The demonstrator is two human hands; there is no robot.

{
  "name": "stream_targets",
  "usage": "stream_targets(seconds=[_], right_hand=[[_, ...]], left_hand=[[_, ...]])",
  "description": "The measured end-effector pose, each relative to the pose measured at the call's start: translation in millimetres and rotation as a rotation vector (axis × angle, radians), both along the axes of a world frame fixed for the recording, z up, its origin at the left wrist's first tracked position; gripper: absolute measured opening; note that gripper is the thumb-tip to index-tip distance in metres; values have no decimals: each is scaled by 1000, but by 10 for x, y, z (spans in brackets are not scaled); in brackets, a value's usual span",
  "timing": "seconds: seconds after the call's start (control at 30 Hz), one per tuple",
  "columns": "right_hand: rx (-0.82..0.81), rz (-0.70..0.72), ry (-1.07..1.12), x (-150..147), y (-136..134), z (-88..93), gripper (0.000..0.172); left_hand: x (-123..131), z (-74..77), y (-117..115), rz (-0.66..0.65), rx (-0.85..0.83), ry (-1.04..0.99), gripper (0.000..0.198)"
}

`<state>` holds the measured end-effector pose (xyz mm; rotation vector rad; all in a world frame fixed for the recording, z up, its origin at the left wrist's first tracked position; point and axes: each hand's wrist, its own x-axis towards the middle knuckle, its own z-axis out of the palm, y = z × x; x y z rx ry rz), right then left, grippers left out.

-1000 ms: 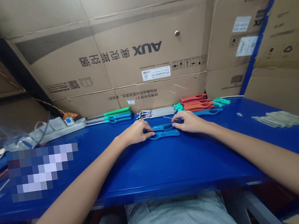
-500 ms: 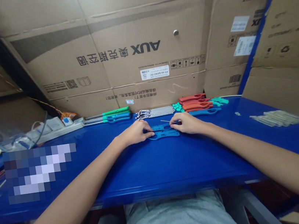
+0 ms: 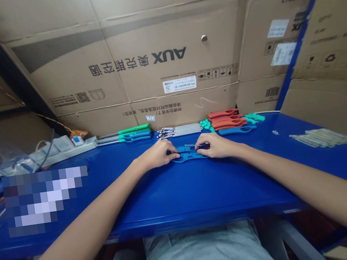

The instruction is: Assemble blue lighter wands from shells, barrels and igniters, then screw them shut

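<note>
Two blue plastic handle shells (image 3: pixel 186 158), of the stick-lighter kind, lie side by side on the table in front of me. My left hand (image 3: pixel 163 153) pinches their left end between thumb and fingers. Over the right end of the shells is my right hand (image 3: pixel 213 145), closed on a slim metal rod (image 3: pixel 191 145) that points left across the upper shell. The rod's other end is hidden in the fingers, beside something dark. Small details inside the shells are too small to make out.
Behind my hands lie several silver metal tubes with wires (image 3: pixel 184 129). Orange handles (image 3: pixel 227 121), green clips (image 3: pixel 255 117) and a blue handle (image 3: pixel 237 130) sit to their right. Green and blue lighters (image 3: pixel 135 133), a power strip (image 3: pixel 70 153) and clear tubes (image 3: pixel 321 138) lie farther out.
My right hand has moved slightly left and lowered the rod, which now lies close over the upper shell. The left hand stays where it was.
</note>
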<state>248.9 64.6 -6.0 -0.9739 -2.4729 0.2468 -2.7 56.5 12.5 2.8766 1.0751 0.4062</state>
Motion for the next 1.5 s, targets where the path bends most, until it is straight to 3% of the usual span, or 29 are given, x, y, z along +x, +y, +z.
stream_targets(seconds=[0.67,1.0,1.5], right_hand=[[28,10,27,-3,-45,86,11],[6,12,-24,-4,-19,18,13],[38,56,-2,-13,-29,41,13]], left_hand=[[18,36,-44,7,50,9,20],[33,-9,-30,81,16,32,18],[12,30,-37,71,36,16,16]])
